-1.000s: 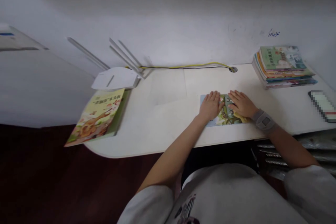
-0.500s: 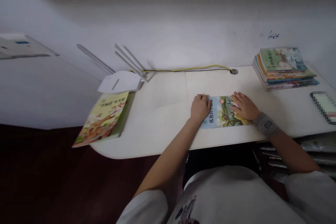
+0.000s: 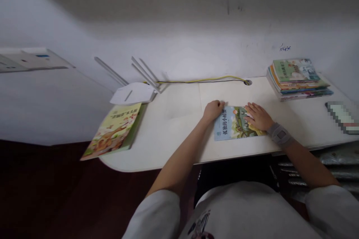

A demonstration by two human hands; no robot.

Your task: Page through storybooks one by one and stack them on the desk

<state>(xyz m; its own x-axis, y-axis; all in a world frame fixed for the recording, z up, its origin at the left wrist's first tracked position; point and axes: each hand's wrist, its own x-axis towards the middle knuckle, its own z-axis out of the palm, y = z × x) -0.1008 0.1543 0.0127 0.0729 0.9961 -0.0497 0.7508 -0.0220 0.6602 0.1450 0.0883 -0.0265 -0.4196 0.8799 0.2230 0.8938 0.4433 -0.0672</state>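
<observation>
A thin picture book (image 3: pixel 228 125) with a blue and green illustrated cover lies flat on the white desk (image 3: pixel 168 138) in front of me. My left hand (image 3: pixel 213 110) is closed at its upper left corner, fingers curled and pressed together on the edge; the fingertips are partly hidden. Across the right part of the cover rests my right hand (image 3: pixel 259 116), flat with fingers stretched out, covering some of the picture. A grey watch-like band (image 3: pixel 280 134) is around my right wrist.
Several books stand stacked (image 3: pixel 297 78) at the back right. A phone-like object (image 3: pixel 343 117), blurred out, lies at the right edge. On the left, a yellow-green book (image 3: pixel 116 129) overhangs the desk beside a white router (image 3: pixel 133 93). Cables (image 3: pixel 196 81) run to a desk hole (image 3: pixel 248 82).
My left hand has slid from the book's left edge up to its upper left corner, uncovering more of the cover. My right hand stays flat on the book. The view has shifted slightly.
</observation>
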